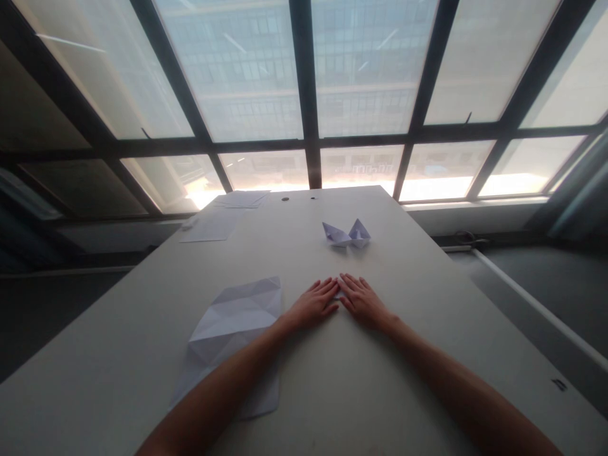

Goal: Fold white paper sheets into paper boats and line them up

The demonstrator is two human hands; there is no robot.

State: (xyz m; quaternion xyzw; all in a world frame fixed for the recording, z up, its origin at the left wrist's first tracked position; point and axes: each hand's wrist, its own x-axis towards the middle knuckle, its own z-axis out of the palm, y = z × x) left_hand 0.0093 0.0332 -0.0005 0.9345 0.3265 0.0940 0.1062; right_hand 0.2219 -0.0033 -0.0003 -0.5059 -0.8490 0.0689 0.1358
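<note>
My left hand (314,304) and my right hand (363,301) lie flat on the white table, fingertips angled towards each other and nearly meeting. Between and under the fingers a small bit of folded white paper (339,294) shows; the hands cover most of it, so its shape is hidden. Just beyond them stands a folded paper figure (346,238) with two pointed peaks, apart from both hands. A large creased sheet of paper (237,316) spreads to the left, partly beneath my left forearm.
Flat paper sheets (211,227) lie at the far left of the table (408,380), with a stack of paper (243,199) behind them. Two small dark round objects, one of them a disc (285,199), sit near the far edge. Large framed windows (361,69) rise beyond.
</note>
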